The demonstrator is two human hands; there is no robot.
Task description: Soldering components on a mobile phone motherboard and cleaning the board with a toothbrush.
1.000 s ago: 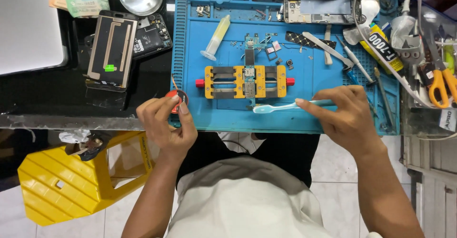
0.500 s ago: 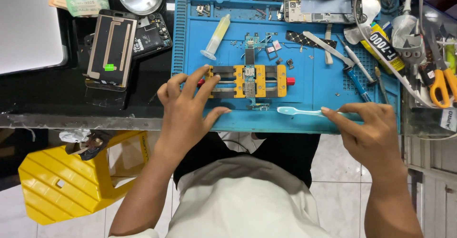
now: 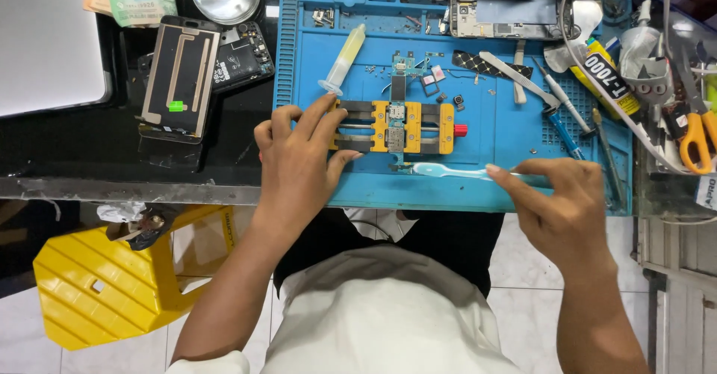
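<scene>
A yellow and grey clamp fixture (image 3: 407,126) with a red knob lies on the blue work mat (image 3: 493,131) and holds a small circuit board (image 3: 396,124). My left hand (image 3: 299,161) rests on the fixture's left end, fingers spread over it. My right hand (image 3: 556,206) holds a light blue toothbrush (image 3: 448,171) by its handle. The brush head lies at the fixture's lower edge, under the board.
A syringe (image 3: 343,59), tweezers (image 3: 515,75), a screwdriver (image 3: 564,120), a glue tube (image 3: 605,75) and an opened phone frame (image 3: 508,8) lie on the mat. A phone back panel (image 3: 179,75) sits left on the black table. Orange scissors (image 3: 694,138) are right; a yellow stool (image 3: 104,277) below.
My left hand moved from the table edge up onto the fixture's left end. My right hand drew back right, and the toothbrush head now sits at the fixture's lower edge.
</scene>
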